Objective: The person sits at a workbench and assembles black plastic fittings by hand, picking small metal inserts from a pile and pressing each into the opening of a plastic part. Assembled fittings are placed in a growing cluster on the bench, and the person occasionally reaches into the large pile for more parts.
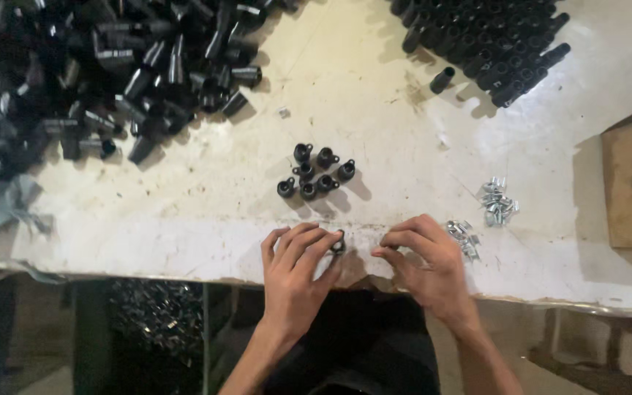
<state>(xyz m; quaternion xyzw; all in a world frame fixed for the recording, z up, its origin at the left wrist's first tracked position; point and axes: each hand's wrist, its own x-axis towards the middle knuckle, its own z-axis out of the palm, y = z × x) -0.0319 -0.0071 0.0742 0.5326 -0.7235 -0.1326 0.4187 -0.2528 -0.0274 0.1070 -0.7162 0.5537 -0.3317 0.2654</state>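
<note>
My left hand [295, 272] rests at the table's front edge, its fingertips pinching a small black tubular part [339, 243]. My right hand [426, 262] is beside it, thumb and forefinger pinched together near the edge; what it holds is too small to tell. Just beyond the hands stands a cluster of several upright black parts [316, 174]. A few small shiny metal clips [464, 235] lie right of my right hand, with another little heap of clips [497, 202] further out.
A big loose pile of black tubes [111, 66] fills the far left. Neatly stacked black tubes [499, 44] lie at the far right. A cardboard box [623, 183] with metal clips sits at the right edge. The white worn table [184, 219] ends near me.
</note>
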